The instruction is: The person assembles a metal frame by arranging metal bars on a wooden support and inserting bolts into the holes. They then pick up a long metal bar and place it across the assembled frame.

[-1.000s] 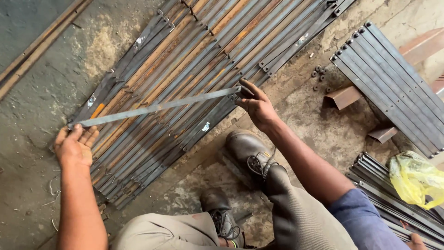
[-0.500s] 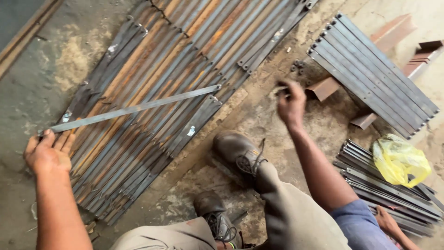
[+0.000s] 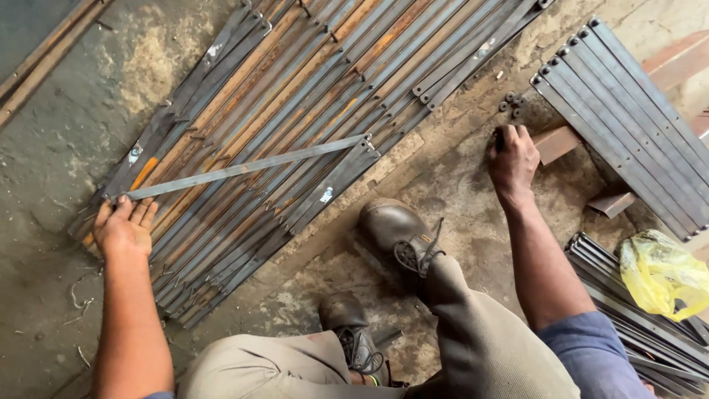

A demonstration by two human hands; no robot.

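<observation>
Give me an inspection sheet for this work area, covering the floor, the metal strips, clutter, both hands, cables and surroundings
Surface: rough, stained concrete floor, dusty.
Job's things: one long flat metal strip lies slantwise across a bed of rusty and grey metal strips laid side by side on the floor.
Clutter: a few small dark metal pieces on the floor; a yellow plastic bag on a bundle of bars at lower right.
Grippers: left hand rests at the long strip's near end; right hand is by the small pieces, fingers curled, whether it holds one cannot be told.
Cables: nothing seen.
Surroundings: second stack of grey bars at upper right; the person's two brown shoes on the floor.
</observation>
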